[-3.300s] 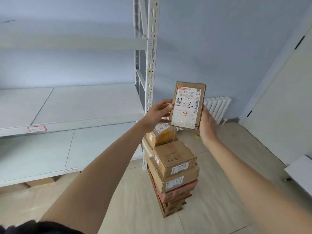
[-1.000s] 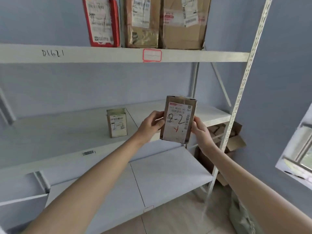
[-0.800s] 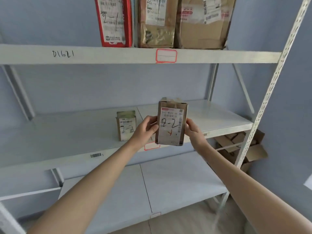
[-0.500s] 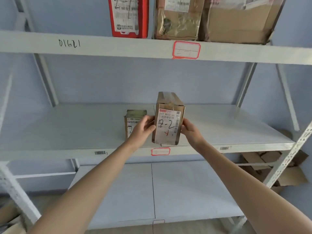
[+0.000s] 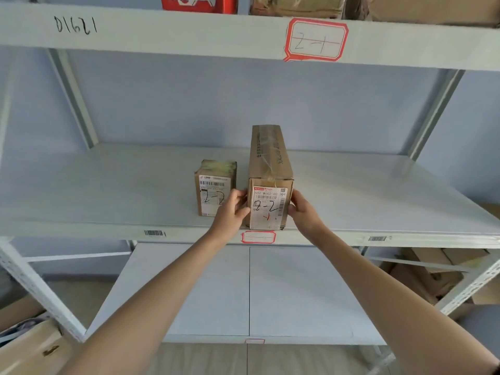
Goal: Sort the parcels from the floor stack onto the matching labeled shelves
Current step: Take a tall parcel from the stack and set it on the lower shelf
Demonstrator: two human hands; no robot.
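A long brown cardboard parcel [image 5: 270,185] marked "2-2" stands on the middle shelf [image 5: 108,190] at its front edge, its label facing me. My left hand [image 5: 233,212] grips its left side and my right hand [image 5: 302,212] grips its right side. A smaller parcel [image 5: 213,182], also marked "2-2", stands just to its left, partly hidden by my left hand. A red-framed tag [image 5: 258,237] sits on the shelf edge below the parcel; its writing is too faint to read.
The upper shelf [image 5: 162,36] carries a red-framed "2-1" tag [image 5: 315,40] and several parcels, among them a red one [image 5: 198,2]. A bare lower shelf [image 5: 249,290] lies below. Cardboard boxes [image 5: 427,274] sit low at right, another box [image 5: 29,347] at bottom left.
I turned from the floor stack to the rack with the parcel in both hands. It went from held in the air to standing on the middle shelf beside the smaller parcel.
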